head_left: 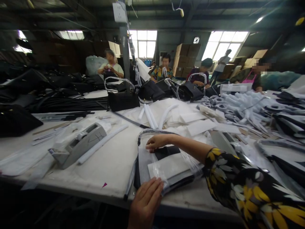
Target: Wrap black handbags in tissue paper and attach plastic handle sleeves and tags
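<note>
A black handbag [137,173] lies flat on the table in front of me, with white paper sheets [165,165] and clear plastic over its face. Its handle [152,130] is wrapped in clear film and arches at the far side. My left hand [147,197] rests on the bag's near edge, its fingers stretched out over the paper and plastic. Reaching across from the right, my right hand [158,141] is over the bag's upper left part, beside a dark flap [166,152]. Its fingers are curled together; what they pinch, if anything, is hidden.
A grey tape dispenser [83,143] stands to the left, beside a white foam tube [102,144]. Another dispenser [226,143] is partly behind my right arm. Foam rings [219,103], paper sheets [200,127] and black bags [124,100] cover the far side. Several people sit beyond.
</note>
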Demonstrator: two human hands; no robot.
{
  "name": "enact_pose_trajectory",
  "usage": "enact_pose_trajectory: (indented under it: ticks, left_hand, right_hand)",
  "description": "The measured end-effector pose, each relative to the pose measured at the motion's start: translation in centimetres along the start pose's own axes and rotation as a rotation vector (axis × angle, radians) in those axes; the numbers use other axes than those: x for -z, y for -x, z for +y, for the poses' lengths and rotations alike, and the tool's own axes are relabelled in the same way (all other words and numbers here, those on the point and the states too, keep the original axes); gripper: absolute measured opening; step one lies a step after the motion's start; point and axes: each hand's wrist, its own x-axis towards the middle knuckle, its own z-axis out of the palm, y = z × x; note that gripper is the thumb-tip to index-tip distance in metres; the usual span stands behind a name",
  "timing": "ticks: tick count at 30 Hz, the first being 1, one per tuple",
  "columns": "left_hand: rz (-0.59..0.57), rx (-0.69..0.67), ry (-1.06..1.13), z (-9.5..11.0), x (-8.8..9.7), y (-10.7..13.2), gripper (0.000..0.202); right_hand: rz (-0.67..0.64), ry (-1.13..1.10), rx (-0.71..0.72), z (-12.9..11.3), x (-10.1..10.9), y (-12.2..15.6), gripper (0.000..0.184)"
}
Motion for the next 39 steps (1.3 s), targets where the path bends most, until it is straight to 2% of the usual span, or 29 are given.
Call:
enact_pose_trajectory:
  ticks: [1, 4, 5, 7, 11, 14, 17, 20, 22, 24, 27, 29, 32, 34, 35, 37, 39]
  left_hand:
    - [-0.004, 0.005, 0.006, 0.0, 0.0, 0.0, 0.03]
    - [-0.004, 0.014, 0.031, 0.2, 0.0, 0.1, 0.03]
    - [-0.006, 0.018, 0.037, 0.3, 0.0, 0.2, 0.031]
    - [-0.017, 0.033, 0.04, 0.4, 0.0, 0.4, 0.031]
    - [-0.033, 0.065, 0.025, 0.5, -0.3, 0.9, 0.035]
    - [-0.02, 0.057, 0.021, 0.4, -0.4, 1.1, 0.036]
    - [0.004, 0.04, 0.008, 0.2, -0.5, 0.9, 0.033]
    - [0.019, 0.002, -0.018, 0.0, -0.6, 0.7, 0.031]
    - [0.028, -0.03, -0.037, 0.0, -0.5, 0.5, 0.032]
    - [0.005, -0.057, -0.042, -0.2, -0.2, 0.5, 0.035]
    - [-0.029, -0.046, 0.023, -0.6, 1.1, 0.8, 0.039]
    - [0.011, 0.101, 0.063, -1.4, 2.2, 1.0, 0.038]
    - [0.01, 0.577, 0.11, -2.9, 3.1, 0.9, 0.043]
    - [-0.068, 0.896, 0.248, -3.9, 2.9, 0.5, 0.053]
    - [-0.101, 1.0, 0.33, -4.3, 2.6, 0.1, 0.057]
    - [-0.132, 1.085, 0.439, -4.5, 2.0, -0.7, 0.061]
    - [-0.13, 1.078, 0.462, -4.2, 1.6, -1.6, 0.064]
  right_hand:
    - [0.021, 0.01, 0.029, -0.2, -0.8, 1.0, 0.065]
    - [0.102, 0.151, 0.101, -0.4, -3.2, 3.2, 0.114]
    - [0.128, 0.205, 0.106, -0.5, -3.8, 3.5, 0.123]
    - [0.151, 0.246, 0.084, -0.4, -4.5, 3.4, 0.129]
    - [0.137, 0.146, 0.056, 0.3, -4.2, 2.1, 0.124]
    - [0.172, 0.036, 0.053, 0.8, -4.2, 1.6, 0.117]
    - [0.243, -0.015, 0.046, 0.9, -4.8, 1.6, 0.1]
    - [0.376, 0.065, 0.077, 0.8, -5.4, 2.0, 0.079]
    - [0.526, 0.155, 0.065, 0.7, -5.5, 3.1, 0.061]
    - [0.686, 0.234, -0.011, 0.9, -5.4, 5.2, 0.049]
    - [0.837, 0.297, -0.22, 1.6, -5.5, 9.9, 0.047]
    - [0.875, 0.314, -0.397, 2.3, -6.1, 13.1, 0.05]
    - [0.854, 0.299, -0.59, 3.9, -7.5, 16.2, 0.056]
    - [0.821, 0.268, -0.63, 5.0, -8.1, 16.8, 0.061]
    - [0.809, 0.246, -0.631, 5.5, -8.3, 16.8, 0.062]
    - [0.799, 0.195, -0.613, 6.3, -8.4, 16.5, 0.064]
    - [0.819, 0.141, -0.585, 6.6, -8.5, 16.2, 0.066]
